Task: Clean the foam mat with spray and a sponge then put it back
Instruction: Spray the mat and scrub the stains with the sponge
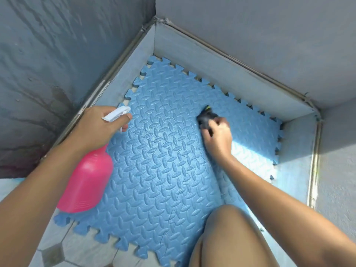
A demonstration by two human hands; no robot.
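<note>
Looking down from the head camera, a blue foam mat point(163, 160) with a raised diamond-plate pattern and jigsaw edges lies flat on the floor, tucked into a corner where grey walls point(57, 45) meet a pale skirting ledge point(221, 74). Its far edges run just beside the ledge on two sides; its near edge lies over tiled floor point(63, 245) at the bottom left. A strip of sunlight falls across the mat's right part.

The left hand point(96, 128) is wrapped around the neck of a pink spray bottle point(86, 182) with a white trigger head point(116, 114); the forefinger curls over the trigger and the thumb lies along the side. The bottle hangs tilted, its body pointing back toward the person and its nozzle toward the mat's far left edge. Its base hovers over the mat's near left corner; whether it touches the foam cannot be told.

The right hand point(217, 137) is clenched on a dark sponge point(207, 117) with a sliver of yellow-green showing at its top. The sponge is pressed onto the mat near the middle of its far half, fingers bunched over it, and it looks blurred.

A bare knee point(231, 234) rests on the mat's near right part, below the right forearm. Thin dark scribbled lines run across the mat's centre toward the near edge
</note>
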